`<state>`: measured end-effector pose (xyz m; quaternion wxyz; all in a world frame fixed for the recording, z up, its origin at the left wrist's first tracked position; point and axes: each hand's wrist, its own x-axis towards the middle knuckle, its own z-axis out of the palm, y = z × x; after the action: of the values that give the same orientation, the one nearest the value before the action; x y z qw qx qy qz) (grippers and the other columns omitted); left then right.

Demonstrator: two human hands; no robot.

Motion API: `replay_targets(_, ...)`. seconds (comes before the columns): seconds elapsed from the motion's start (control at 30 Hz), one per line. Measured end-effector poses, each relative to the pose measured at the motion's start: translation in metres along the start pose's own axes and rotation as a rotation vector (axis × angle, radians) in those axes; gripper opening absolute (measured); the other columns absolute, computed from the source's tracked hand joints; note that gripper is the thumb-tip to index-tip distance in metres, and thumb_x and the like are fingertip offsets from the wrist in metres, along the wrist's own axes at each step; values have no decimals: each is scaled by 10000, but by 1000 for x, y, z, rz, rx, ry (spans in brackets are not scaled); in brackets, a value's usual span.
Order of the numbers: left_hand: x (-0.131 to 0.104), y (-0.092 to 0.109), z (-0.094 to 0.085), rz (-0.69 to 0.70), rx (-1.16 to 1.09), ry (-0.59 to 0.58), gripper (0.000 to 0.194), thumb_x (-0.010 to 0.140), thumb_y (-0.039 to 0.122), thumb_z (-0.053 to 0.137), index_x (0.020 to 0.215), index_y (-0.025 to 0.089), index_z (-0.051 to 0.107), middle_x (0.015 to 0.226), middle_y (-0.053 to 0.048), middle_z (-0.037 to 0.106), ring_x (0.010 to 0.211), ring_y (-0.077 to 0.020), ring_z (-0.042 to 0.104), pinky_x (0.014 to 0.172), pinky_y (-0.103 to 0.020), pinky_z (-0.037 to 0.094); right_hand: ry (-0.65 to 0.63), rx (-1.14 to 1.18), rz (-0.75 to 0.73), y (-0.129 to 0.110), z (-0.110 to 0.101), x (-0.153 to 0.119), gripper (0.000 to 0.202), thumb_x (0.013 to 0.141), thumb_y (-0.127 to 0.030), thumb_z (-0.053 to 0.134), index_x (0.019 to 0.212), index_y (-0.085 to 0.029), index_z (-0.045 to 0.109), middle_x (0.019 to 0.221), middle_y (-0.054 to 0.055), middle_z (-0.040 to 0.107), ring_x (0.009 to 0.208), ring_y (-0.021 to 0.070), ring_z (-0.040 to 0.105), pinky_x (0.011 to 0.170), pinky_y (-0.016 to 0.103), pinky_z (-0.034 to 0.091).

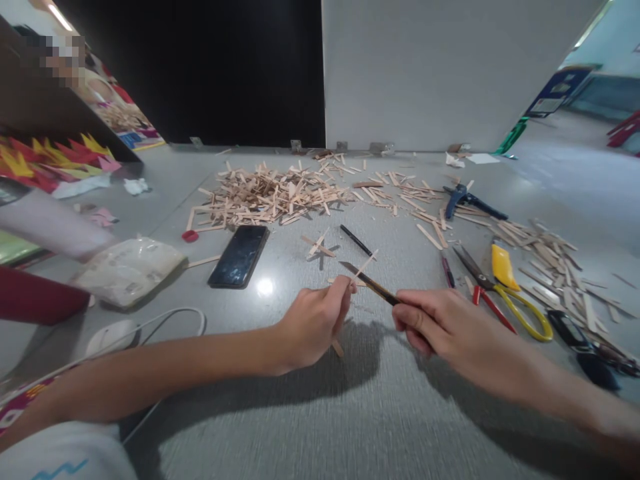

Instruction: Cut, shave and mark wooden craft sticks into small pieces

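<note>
My left hand (pixel 320 313) is closed, pinching a thin wooden stick (pixel 368 263) that points up and to the right. In my right hand (pixel 440 320), fingers wrapped round its handle, is a slim dark knife (pixel 373 285). The knife's blade reaches left, close to the stick; whether they touch I cannot tell. Just beyond my hands, a small star-like piece of crossed wooden sticks (pixel 318 246) rests on the table, with a black pen (pixel 356 240) beside it. Part of another stick (pixel 338 348) shows below my left hand.
A large heap of wooden sticks (pixel 270 193) lies at the back. To the left are a phone (pixel 240 257), a plastic packet (pixel 133 270) and a white cable (pixel 195 310). Scissors (pixel 520 307), blue-handled cutters (pixel 457 200) and more sticks (pixel 565 267) lie right. Someone sits beyond the left panel.
</note>
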<state>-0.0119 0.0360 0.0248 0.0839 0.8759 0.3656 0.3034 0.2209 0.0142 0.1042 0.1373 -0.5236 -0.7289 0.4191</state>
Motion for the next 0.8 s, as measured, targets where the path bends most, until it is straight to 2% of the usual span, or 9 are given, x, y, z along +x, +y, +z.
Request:
replay_targets(0.07, 1, 0, 0, -20, 6, 6, 208, 1072, 114, 300, 1050, 224, 475, 658, 68, 590, 461, -123, 510, 497, -227, 366, 18, 8, 4, 0, 0, 2, 513, 1081, -456, 467, 611, -249, 467, 517, -36, 473, 504, 136, 410, 537, 318, 297)
replay_targets(0.13, 0, -1, 1, -29, 8, 8, 203, 1065, 113, 307, 1012, 233, 462, 646, 76, 575, 447, -116, 481, 492, -225, 351, -15, 52, 40, 2, -1, 3, 512, 1076, -497, 469, 633, -241, 495, 532, -34, 475, 507, 131, 402, 526, 311, 296)
replay_targets(0.27, -4, -3, 5, -17, 1, 19, 220, 1060, 102, 286, 996, 244, 442, 640, 83, 547, 451, -115, 445, 489, -231, 317, -189, 367, 185, 6, 3, 0, 407, 1035, -617, 552, 928, -228, 606, 706, -38, 534, 542, 113, 417, 488, 253, 323)
replay_targets(0.37, -7, -3, 7, 11, -25, 6, 223, 1050, 97, 280, 971, 256, 415, 637, 89, 509, 452, -117, 415, 483, -238, 292, -314, 683, 315, 4, 20, -2, 417, 1023, -643, 583, 894, -259, 487, 658, -101, 373, 504, 90, 254, 440, 214, 232)
replay_targets(0.43, -8, -3, 7, 19, -50, -15, 222, 1049, 98, 286, 945, 263, 392, 637, 92, 492, 447, -117, 394, 481, -242, 291, -323, 825, 392, 1, 32, -2, 419, 1063, -607, 537, 856, -270, 397, 619, -121, 299, 491, 92, 166, 421, 204, 163)
replay_targets(0.53, -8, -3, 7, 6, -93, -67, 220, 1032, 84, 314, 927, 266, 380, 621, 99, 463, 435, -117, 369, 471, -242, 286, -297, 880, 432, 1, 33, 0, 406, 1087, -567, 530, 865, -280, 348, 571, -139, 273, 466, 92, 133, 404, 190, 123)
replay_targets(0.63, -9, -3, 8, -22, -142, -135, 205, 972, 58, 376, 945, 258, 412, 617, 101, 462, 436, -118, 387, 467, -234, 295, -468, 827, 453, 5, 20, 2, 417, 1072, -591, 568, 873, -277, 379, 561, -149, 314, 440, 72, 118, 381, 182, 117)
replay_targets(0.7, -11, -3, 11, -58, -175, -166, 199, 955, 57, 401, 957, 254, 435, 620, 97, 473, 445, -120, 412, 471, -230, 308, -502, 800, 507, 5, 20, 3, 389, 1087, -572, 556, 890, -276, 397, 566, -153, 313, 435, 63, 92, 382, 176, 91)
replay_targets(0.8, -14, -2, 16, -126, -230, -183, 185, 969, 74, 407, 936, 253, 442, 603, 95, 457, 445, -128, 415, 476, -239, 311, -394, 883, 590, 2, 40, 5, 424, 1147, -571, 353, 844, -277, 305, 541, -145, 290, 403, 68, 163, 382, 170, 177)
